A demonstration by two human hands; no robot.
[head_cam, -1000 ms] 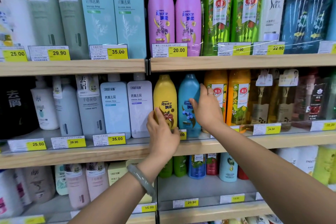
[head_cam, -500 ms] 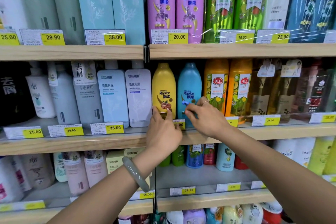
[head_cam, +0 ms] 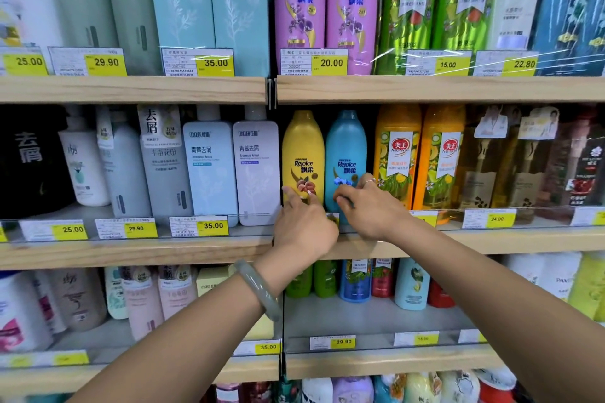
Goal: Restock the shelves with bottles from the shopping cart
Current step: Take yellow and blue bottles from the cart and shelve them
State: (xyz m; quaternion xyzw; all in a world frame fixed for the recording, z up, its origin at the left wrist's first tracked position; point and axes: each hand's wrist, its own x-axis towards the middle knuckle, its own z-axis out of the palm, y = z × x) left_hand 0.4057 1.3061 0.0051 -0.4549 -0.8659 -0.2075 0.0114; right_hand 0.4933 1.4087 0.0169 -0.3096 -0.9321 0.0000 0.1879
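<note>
Centre frame: yellow bottle [head_cam: 302, 147], blue bottle [head_cam: 345, 144] shelved; left hand [head_cam: 304, 229] straight-fingered on yellow; right hand [head_cam: 373, 209], grip unclear. No cart visible.

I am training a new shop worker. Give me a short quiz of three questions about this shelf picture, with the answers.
1. True or false: the yellow bottle stands left of the blue bottle.
2. The price tag before the purple bottles reads: A 20.00, B 35.00, C 24.00?
3. Fill in: the right hand holds the ___ bottle.
Key: 1 true; 2 A; 3 blue.
</note>
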